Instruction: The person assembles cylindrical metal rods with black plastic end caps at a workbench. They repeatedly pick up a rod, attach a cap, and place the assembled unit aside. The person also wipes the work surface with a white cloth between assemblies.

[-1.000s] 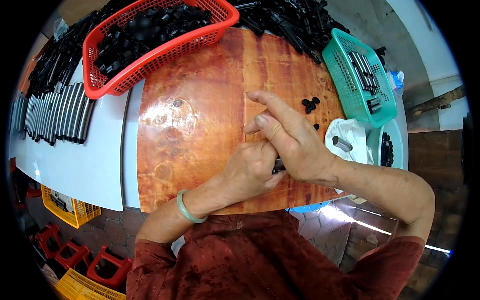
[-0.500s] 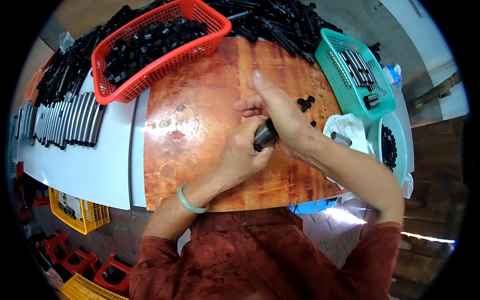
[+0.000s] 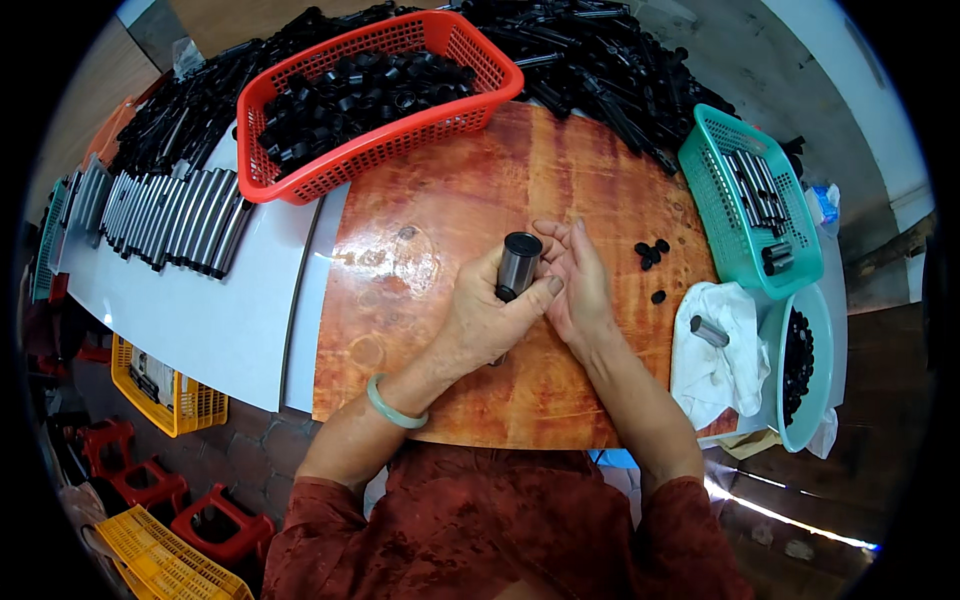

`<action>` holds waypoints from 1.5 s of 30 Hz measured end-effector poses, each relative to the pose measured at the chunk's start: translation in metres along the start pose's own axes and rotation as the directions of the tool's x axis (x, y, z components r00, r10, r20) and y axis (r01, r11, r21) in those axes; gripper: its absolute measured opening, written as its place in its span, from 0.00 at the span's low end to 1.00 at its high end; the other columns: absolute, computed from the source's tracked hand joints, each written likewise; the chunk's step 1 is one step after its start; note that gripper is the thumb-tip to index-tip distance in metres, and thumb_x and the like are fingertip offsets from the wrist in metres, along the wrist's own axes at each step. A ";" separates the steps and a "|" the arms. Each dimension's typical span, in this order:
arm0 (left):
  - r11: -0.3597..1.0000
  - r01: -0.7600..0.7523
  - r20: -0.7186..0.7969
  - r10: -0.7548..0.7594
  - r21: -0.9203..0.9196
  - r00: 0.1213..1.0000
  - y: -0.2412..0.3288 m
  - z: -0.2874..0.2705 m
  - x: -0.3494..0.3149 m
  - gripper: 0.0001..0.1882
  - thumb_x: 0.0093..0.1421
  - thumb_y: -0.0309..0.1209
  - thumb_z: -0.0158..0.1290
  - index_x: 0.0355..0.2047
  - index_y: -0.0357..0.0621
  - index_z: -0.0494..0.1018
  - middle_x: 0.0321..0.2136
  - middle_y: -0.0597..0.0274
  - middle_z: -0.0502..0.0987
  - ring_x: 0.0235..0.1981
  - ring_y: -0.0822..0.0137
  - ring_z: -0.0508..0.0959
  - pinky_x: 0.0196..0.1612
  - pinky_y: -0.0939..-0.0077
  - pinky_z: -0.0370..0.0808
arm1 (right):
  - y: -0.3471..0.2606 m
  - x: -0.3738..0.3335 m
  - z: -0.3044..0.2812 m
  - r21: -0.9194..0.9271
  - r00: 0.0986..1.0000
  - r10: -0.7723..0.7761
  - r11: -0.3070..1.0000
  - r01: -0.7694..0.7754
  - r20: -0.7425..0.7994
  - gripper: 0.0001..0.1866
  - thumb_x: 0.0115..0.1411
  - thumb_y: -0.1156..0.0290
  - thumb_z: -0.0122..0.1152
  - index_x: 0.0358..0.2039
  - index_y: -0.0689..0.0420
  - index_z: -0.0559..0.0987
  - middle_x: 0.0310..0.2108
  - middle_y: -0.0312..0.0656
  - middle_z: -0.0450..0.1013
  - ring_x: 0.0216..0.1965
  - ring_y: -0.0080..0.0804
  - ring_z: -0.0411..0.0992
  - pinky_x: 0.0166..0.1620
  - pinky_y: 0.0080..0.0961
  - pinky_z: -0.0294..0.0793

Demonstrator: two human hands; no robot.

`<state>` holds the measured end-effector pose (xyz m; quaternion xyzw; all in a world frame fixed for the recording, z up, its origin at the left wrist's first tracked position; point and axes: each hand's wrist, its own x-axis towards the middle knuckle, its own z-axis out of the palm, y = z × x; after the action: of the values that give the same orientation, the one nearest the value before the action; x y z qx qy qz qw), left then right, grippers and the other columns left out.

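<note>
Wrapped in my left hand point(image 3: 482, 312) is a short dark grey metal tube point(image 3: 517, 270), upright, with a flat black cap on its top end. A dark tip also shows under that hand, so the tube runs down through the fist. My right hand point(image 3: 583, 290) is open close beside the tube, fingers stretched and slightly curled; whether they touch it is hard to tell. Several small black caps point(image 3: 650, 257) lie on the wooden board point(image 3: 450, 400) to the right. Another short metal tube point(image 3: 709, 331) rests on a white cloth point(image 3: 712, 375) at the right.
A red basket point(image 3: 385, 125) of black ring-like parts stands at the far left of the board. Rows of metal tubes point(image 3: 180, 220) lie on the white surface. At right are a green basket point(image 3: 757, 270) with tubes and a pale bowl point(image 3: 815, 400) of black pieces. Dark parts point(image 3: 590, 60) are heaped behind.
My right hand has swung down from above the tube to its right side. The tube has turned from tilted to upright, its capped end now facing up. The view has shifted slightly.
</note>
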<state>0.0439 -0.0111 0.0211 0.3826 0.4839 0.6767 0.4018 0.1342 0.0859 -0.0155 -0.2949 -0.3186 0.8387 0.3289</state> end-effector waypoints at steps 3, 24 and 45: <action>0.999 0.036 0.011 -0.035 -0.018 0.999 -0.004 -0.003 0.001 0.07 0.58 0.27 0.55 0.30 0.37 0.68 0.13 0.66 0.69 0.11 0.77 0.69 0.13 0.83 0.64 | 0.001 0.001 -0.004 0.034 1.000 0.010 0.999 -0.010 0.001 0.25 0.67 0.52 0.36 0.43 0.65 0.66 0.29 0.43 0.69 0.33 0.29 0.66 0.40 0.25 0.69; 0.932 -0.312 0.083 0.301 0.183 0.950 -0.015 -0.013 -0.003 0.11 0.49 0.27 0.63 0.27 0.42 0.70 0.19 0.70 0.69 0.19 0.79 0.66 0.22 0.85 0.63 | -0.114 -0.079 -0.036 -0.922 0.859 -0.379 0.035 0.385 0.344 0.09 0.56 0.77 0.54 0.37 0.65 0.74 0.30 0.41 0.72 0.31 0.29 0.72 0.35 0.21 0.70; 0.942 -0.282 0.105 0.266 0.185 0.958 -0.020 -0.012 -0.006 0.16 0.48 0.30 0.66 0.28 0.42 0.68 0.21 0.69 0.70 0.19 0.82 0.66 0.21 0.88 0.63 | -0.127 -0.121 -0.115 -0.847 0.871 -0.353 -0.518 0.122 0.342 0.22 0.46 0.82 0.57 0.45 0.61 0.71 0.38 0.49 0.69 0.41 0.48 0.66 0.45 0.39 0.64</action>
<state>0.0385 -0.0167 -0.0020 0.5105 0.4746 0.6591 0.2823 0.3346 0.1094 0.0398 -0.3983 -0.9056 0.0406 0.1404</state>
